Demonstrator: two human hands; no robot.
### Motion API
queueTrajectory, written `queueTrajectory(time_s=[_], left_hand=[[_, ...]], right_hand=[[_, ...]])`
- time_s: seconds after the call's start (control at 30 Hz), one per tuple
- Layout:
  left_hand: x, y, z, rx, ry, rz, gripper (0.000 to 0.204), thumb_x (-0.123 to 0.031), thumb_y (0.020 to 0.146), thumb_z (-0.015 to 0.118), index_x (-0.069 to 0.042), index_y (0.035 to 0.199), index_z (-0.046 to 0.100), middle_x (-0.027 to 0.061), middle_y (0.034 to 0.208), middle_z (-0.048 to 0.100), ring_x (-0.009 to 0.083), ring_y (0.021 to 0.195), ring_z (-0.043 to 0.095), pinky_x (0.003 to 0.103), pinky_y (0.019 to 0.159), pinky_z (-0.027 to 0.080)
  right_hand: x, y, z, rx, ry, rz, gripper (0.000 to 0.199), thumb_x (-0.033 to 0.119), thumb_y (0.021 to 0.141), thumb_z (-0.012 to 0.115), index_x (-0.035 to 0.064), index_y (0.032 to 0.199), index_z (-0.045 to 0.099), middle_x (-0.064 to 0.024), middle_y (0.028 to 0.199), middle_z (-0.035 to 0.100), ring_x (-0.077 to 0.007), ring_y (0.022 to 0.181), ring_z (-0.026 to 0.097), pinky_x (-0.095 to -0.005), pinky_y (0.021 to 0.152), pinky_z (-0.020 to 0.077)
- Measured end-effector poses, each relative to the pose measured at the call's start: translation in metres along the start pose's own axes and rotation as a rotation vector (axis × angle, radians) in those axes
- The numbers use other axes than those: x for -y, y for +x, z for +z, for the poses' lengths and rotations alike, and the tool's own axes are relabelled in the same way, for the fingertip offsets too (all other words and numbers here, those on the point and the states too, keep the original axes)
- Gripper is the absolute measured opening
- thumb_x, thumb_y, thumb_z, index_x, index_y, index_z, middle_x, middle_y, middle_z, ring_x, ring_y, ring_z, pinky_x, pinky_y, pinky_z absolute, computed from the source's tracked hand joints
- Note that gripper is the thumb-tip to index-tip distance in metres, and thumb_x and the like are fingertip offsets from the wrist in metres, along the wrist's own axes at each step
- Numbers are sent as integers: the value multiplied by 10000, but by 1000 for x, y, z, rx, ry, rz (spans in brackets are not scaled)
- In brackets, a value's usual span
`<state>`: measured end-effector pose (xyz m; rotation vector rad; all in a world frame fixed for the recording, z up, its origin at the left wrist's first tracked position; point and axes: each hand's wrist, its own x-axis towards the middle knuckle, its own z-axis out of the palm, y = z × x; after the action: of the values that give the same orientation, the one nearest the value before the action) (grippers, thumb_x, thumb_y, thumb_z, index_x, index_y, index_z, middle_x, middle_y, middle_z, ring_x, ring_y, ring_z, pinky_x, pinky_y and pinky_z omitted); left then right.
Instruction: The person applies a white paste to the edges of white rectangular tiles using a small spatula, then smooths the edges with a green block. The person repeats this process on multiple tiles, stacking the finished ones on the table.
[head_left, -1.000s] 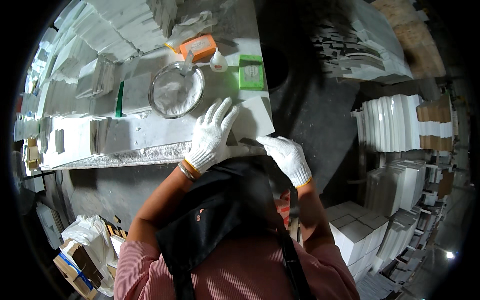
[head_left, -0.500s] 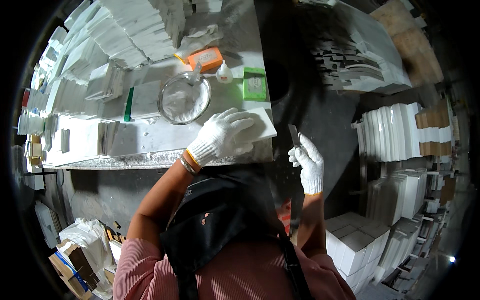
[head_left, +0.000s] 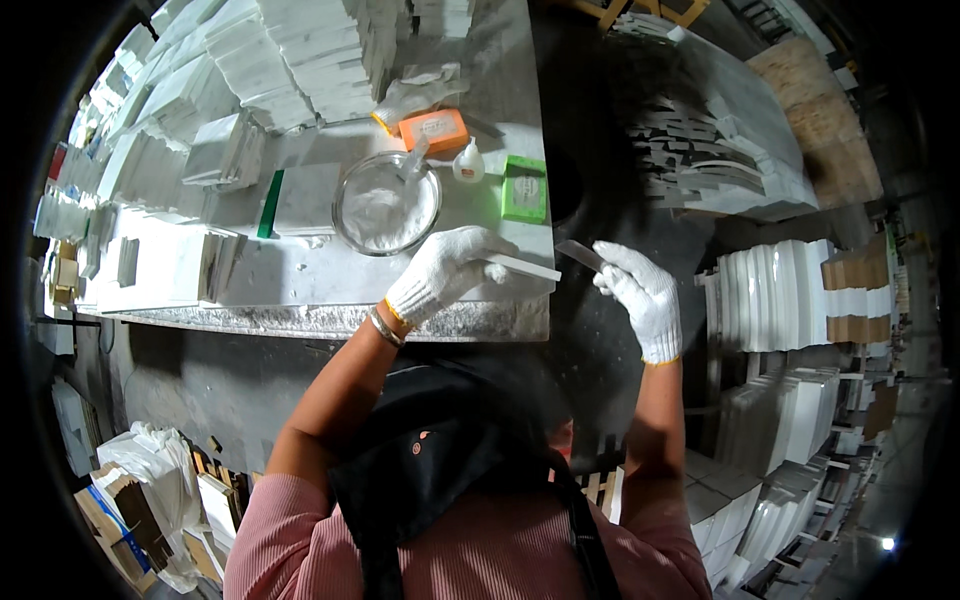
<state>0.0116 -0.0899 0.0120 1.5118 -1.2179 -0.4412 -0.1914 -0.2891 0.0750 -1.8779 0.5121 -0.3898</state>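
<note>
My left hand (head_left: 447,270), in a white knit glove, grips a white stone tile (head_left: 525,266) turned on edge near the table's right end. To its right, my gloved right hand (head_left: 640,295) pinches a flat metal blade (head_left: 580,255), a scraper by its look, pointing toward the tile's end with a small gap between them. Just beyond the left hand stands a round clear bowl (head_left: 388,247) of white powder or paste. A clear plastic scoop (head_left: 415,155) leans in it. Nearby are a small white squeeze bottle (head_left: 468,163), an orange box (head_left: 434,130) and a green box (head_left: 524,190).
Stacks of white tiles (head_left: 290,60) fill the table's far left. A green strip (head_left: 270,204) lies by a flat tile (head_left: 306,200). The table's front edge (head_left: 440,322) is rough stone. Racked slabs (head_left: 770,297) and white boxes (head_left: 722,500) stand to the right.
My left hand has tilted the tile from nearly flat onto its edge. My right hand has moved right, and its blade has swung from upright to pointing left at the tile.
</note>
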Motion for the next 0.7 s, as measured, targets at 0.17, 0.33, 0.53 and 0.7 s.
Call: queueTrajectory(time_s=[0.17, 0.33, 0.53, 0.7], left_hand=[[0, 0, -4, 56, -390, -417, 316, -93, 820, 774, -31, 1115, 679, 38, 910, 727, 83, 809, 644, 265, 722, 525], [1, 2, -1, 14, -517, -403, 262, 40, 833, 649, 4, 1092, 662, 59, 918, 723, 79, 809, 640, 247, 726, 524], [-1, 1, 1, -10, -536, -333, 289, 78, 847, 617, 22, 1129, 638, 56, 921, 717, 76, 827, 641, 244, 738, 528], [2, -1, 3, -27, -519, -345, 283, 63, 866, 620, 24, 1146, 630, 62, 927, 712, 76, 818, 639, 243, 741, 528]], right_hand=[[16, 49, 14, 311, -400, -469, 331, 21, 834, 686, 83, 1157, 727, -102, 953, 732, -227, 796, 695, -315, 736, 559], [21, 68, 21, 427, -319, -337, 287, 39, 818, 704, 98, 1094, 758, -103, 956, 740, -252, 830, 701, -338, 743, 556], [20, 61, 17, 446, -348, -288, 288, 43, 827, 699, 101, 1104, 756, -103, 959, 743, -249, 814, 694, -333, 737, 547], [14, 53, 16, 373, -397, -350, 289, 40, 824, 692, 113, 1095, 758, -94, 950, 744, -240, 798, 685, -336, 734, 537]])
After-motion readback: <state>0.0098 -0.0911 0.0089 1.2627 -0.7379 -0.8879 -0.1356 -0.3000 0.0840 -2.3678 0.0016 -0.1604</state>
